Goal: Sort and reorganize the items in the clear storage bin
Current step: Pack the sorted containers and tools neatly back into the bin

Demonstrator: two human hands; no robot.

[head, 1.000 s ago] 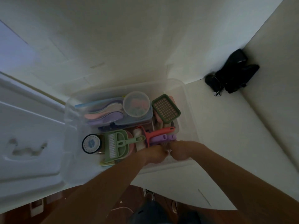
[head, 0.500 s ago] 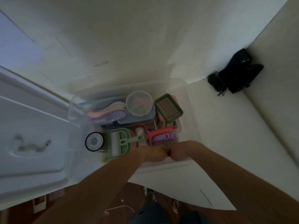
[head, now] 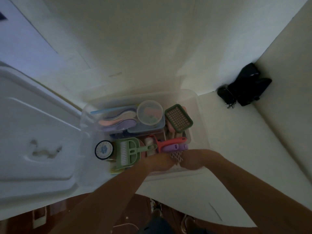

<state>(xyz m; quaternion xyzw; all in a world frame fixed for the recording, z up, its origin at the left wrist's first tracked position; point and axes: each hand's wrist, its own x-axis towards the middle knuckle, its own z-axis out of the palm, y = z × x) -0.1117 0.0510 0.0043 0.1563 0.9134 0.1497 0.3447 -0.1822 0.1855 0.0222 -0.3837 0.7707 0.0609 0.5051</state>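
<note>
The clear storage bin stands on a white surface and is full of small items. Inside lie a green grid tray, a round clear tub, a green dustpan with brush, a round dark tin, and red and purple handled tools. My left hand and right hand are side by side at the bin's near edge. Between them they hold a piece of white netting. Both hands' fingers are curled down and mostly hidden.
The bin's clear lid lies to the left. A black object sits in the far right corner against the wall. A wooden floor and my shoes show below the surface's near edge.
My hands have lifted slightly, and white netting now shows between them. The camera has shifted a little.
</note>
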